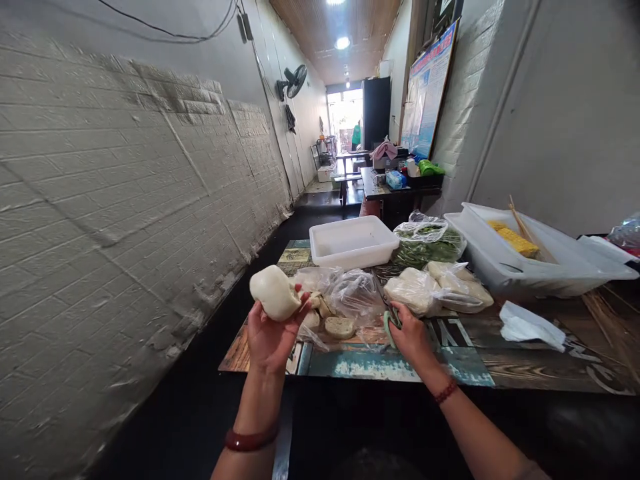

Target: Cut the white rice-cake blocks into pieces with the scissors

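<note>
Left hand (pixel 273 340): you cup a white bun (pixel 273 292), fingers curled beneath.
Right hand (pixel 411 339): you grip green-handled scissors (pixel 387 325).

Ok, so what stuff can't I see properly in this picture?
All in the head view:
White bun: underside partly hidden by the left hand.
Scissors: handles partly covered by the right hand.
Wall poster: small writing too tiny to read.
Person in green: too small, near bright glare.
Clear plastic: cut off by the right edge.
</note>
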Demonstrator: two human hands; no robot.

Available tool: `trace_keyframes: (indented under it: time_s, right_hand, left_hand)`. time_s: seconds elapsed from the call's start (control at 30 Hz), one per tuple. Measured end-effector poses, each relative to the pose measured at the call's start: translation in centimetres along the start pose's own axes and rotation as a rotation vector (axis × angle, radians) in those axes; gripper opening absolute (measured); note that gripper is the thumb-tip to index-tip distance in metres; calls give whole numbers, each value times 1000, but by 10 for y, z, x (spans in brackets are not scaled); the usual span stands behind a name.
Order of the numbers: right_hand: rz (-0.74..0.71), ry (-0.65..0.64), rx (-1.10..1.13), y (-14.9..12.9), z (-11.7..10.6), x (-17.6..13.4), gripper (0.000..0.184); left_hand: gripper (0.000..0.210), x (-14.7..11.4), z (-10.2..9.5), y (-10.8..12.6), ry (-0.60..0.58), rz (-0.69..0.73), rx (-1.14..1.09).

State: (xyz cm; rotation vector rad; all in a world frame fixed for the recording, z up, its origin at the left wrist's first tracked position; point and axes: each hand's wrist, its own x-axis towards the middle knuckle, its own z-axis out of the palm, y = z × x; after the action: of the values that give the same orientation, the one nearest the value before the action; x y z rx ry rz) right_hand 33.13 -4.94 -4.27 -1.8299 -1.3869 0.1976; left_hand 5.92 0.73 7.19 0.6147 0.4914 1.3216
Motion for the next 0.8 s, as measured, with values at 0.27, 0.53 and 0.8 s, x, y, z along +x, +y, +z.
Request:
trace_keyframes:
  time_s: [0.27,0.53,0.8]
  right_hand:
    - [174,141,748,-29,-50,1,54]
    - [188,-137,1077,-62,-18,-1,52]
    - [-35,-95,420,-45,37,24,38]
  left_hand:
    - [47,12,12,-85,-91,-398,-52]
    - [24,54,27,-124,94,-366,-15]
    - [40,0,-8,-48,23,-234,65]
